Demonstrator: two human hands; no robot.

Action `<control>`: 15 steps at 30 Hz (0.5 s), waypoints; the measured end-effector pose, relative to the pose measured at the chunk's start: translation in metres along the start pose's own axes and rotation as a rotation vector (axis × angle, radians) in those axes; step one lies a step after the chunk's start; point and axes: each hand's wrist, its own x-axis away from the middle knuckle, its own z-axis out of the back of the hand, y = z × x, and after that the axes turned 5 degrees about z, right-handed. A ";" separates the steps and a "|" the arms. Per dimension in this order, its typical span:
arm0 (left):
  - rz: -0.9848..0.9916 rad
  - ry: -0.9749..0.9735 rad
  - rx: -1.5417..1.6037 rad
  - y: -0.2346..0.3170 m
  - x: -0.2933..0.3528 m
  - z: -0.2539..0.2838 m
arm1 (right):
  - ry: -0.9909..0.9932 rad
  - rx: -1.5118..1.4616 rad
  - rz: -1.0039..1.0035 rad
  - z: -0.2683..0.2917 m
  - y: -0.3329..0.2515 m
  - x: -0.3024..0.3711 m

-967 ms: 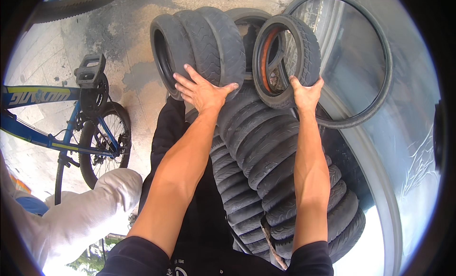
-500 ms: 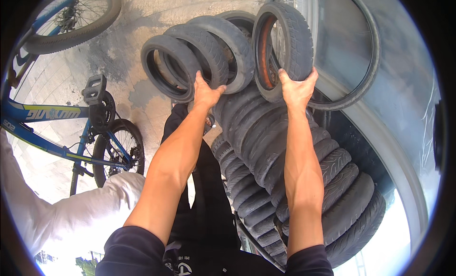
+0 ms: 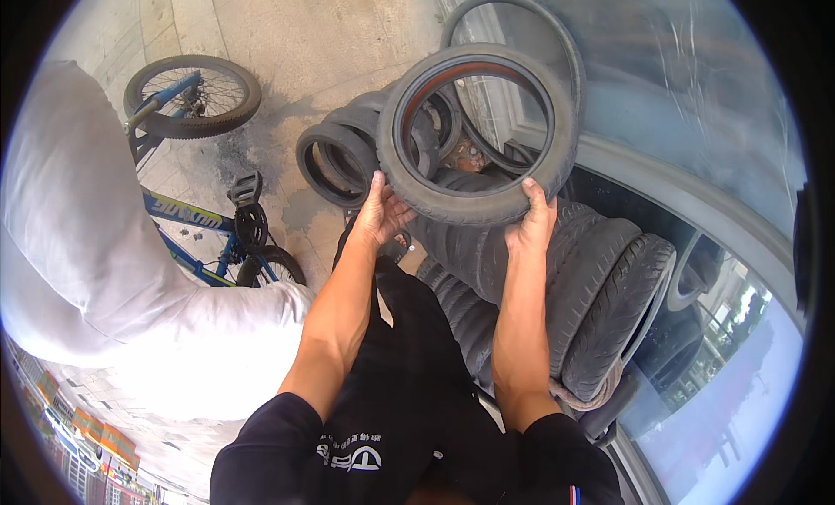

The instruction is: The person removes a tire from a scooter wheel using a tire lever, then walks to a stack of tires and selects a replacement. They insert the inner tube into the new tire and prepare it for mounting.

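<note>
— What is at the left?
— One person in white (image 3: pixel 148 270) and one blue bike (image 3: pixel 196 214). Paving (image 3: pixel 348 35) gives open room up to small tyres (image 3: pixel 306 161), at least three.
— And the hands?
— The left hand (image 3: pixel 383 214) is loosely spread at the lower left edge of one tyre (image 3: pixel 474 209), raised above the rows; I cannot tell if it presses.
— How does this tyre point?
— Its open face turns toward the camera, appearing longest sideways. The right hand (image 3: pixel 532 222) pinches its lower right rim.
— Farther right?
— Two rows (image 3: pixel 600 283), then glass (image 3: pixel 678 96), closing that side.
</note>
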 end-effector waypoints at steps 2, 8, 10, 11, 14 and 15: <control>-0.143 -0.089 0.102 0.008 0.029 -0.022 | -0.050 -0.109 -0.111 0.016 -0.016 0.014; -0.116 -0.054 -0.031 0.037 0.111 -0.064 | -0.149 -0.259 -0.239 0.052 -0.040 0.052; -0.137 -0.089 -0.080 0.040 0.134 -0.073 | -0.146 -0.281 -0.255 0.055 -0.044 0.059; -0.151 -0.075 -0.117 0.039 0.146 -0.076 | -0.138 -0.290 -0.251 0.058 -0.046 0.064; -0.239 -0.073 -0.207 0.044 0.168 -0.092 | -0.222 -0.311 -0.187 0.059 -0.052 0.075; -0.243 -0.069 -0.223 0.042 0.177 -0.095 | -0.220 -0.317 -0.207 0.061 -0.054 0.080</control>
